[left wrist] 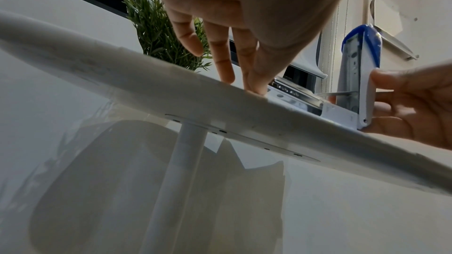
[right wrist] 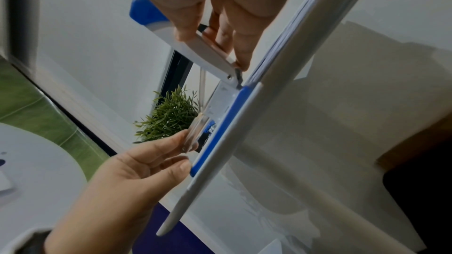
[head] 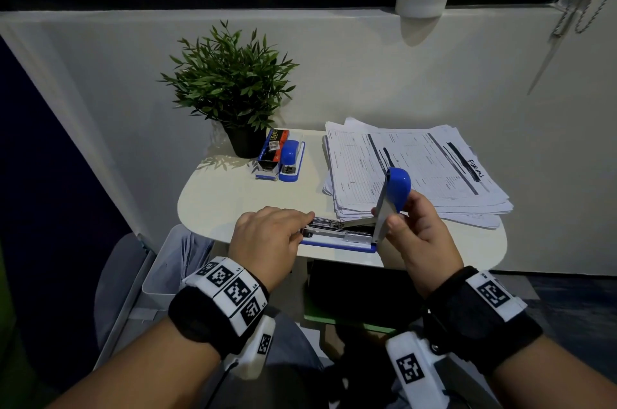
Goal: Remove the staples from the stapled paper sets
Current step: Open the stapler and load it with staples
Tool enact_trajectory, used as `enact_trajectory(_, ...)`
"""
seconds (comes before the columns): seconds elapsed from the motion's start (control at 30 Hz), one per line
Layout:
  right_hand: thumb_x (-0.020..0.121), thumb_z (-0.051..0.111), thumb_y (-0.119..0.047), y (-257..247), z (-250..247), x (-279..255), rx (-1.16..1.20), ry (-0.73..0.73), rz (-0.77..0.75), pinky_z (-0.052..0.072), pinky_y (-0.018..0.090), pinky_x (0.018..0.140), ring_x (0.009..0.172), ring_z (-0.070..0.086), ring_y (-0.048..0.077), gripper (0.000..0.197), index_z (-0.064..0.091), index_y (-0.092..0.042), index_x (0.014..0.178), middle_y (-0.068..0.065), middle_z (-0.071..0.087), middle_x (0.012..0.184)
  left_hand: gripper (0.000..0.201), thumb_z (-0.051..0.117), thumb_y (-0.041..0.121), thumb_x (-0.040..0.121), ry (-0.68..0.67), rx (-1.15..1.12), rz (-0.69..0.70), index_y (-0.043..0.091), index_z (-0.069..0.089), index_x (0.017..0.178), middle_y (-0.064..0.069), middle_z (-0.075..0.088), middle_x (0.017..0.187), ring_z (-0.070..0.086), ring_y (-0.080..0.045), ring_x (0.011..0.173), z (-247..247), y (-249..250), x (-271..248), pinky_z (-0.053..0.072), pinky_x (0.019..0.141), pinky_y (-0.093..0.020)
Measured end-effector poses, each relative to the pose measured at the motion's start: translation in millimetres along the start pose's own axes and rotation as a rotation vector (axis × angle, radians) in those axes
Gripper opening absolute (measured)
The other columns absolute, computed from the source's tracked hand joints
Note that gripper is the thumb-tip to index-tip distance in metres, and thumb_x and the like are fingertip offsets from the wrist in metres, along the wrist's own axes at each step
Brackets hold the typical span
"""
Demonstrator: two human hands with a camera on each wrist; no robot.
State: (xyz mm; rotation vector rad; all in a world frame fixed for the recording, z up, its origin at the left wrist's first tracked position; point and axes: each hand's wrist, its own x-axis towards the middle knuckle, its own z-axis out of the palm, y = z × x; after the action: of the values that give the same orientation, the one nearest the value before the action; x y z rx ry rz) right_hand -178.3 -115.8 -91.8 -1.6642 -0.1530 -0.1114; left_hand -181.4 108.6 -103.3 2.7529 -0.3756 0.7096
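Observation:
A large blue-and-white stapler (head: 337, 238) lies open along the near edge of the small white table (head: 233, 204). My left hand (head: 293, 228) holds its front end, fingers on the metal magazine and thumb at the base tip (right wrist: 193, 169). My right hand (head: 404, 225) grips the raised blue top cover (head: 395, 194), which stands nearly upright on its hinge. In the left wrist view the cover (left wrist: 359, 76) stands up with the right hand's fingers (left wrist: 403, 84) round it. A thick stack of printed paper sets (head: 410, 168) lies just behind the stapler on the right.
At the back of the table stand a potted plant (head: 230, 84), a box of staples (head: 272, 154) and a small blue stapler (head: 291, 158). A pale bin (head: 167, 268) sits below the table's left edge. A white wall is close behind.

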Motion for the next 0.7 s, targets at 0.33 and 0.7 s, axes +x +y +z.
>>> enact_trajectory(0.33, 0.096, 0.044, 0.002, -2, -6, -4, 0.032, 0.025, 0.026, 0.046, 0.039, 0.1, 0.101, 0.063, 0.013, 0.033, 0.05, -0.023, 0.117, 0.002, 0.067, 0.108, 0.046, 0.085, 0.012, 0.059, 0.061, 0.026, 0.026, 0.031, 0.073, 0.099, 0.014, 0.072, 0.09, 0.068, -0.013, 0.081, 3, -2, -2, 0.05, 0.067, -0.034)
enact_trajectory(0.7, 0.093, 0.056, -0.011, 5, -36, -9, -0.288, 0.064, 0.148, 0.047, 0.052, 0.093, 0.092, 0.062, 0.025, 0.012, 0.054, -0.023, 0.091, 0.011, 0.065, 0.094, 0.041, 0.079, 0.012, 0.069, 0.02, 0.002, -0.016, 0.03, 0.072, 0.106, 0.011, 0.072, 0.097, 0.067, -0.016, 0.089, 2, -1, -3, 0.048, 0.075, -0.036)
